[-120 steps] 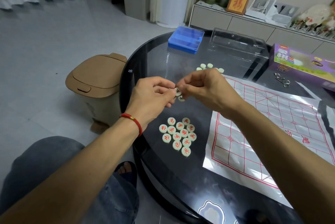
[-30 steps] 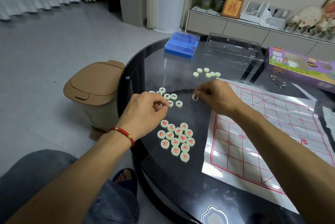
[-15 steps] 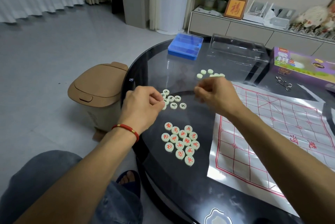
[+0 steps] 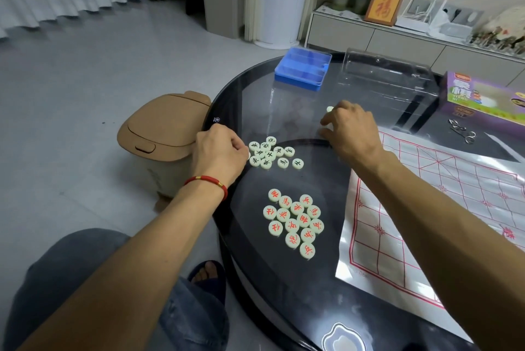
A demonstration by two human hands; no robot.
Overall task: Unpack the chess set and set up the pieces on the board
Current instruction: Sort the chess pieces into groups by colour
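L hand fingers curled at black pieces, grip unclear; R hand fingers over blank pieces, hold unclear.

Right hand has moved from beside the black-marked pieces out to the far blank pieces, now covering most of that group, fingers curled down over them. Left hand has settled at the left edge of the black-marked cluster, fingers curled. Four seconds ago both hands were raised together, pinching pieces above the table.
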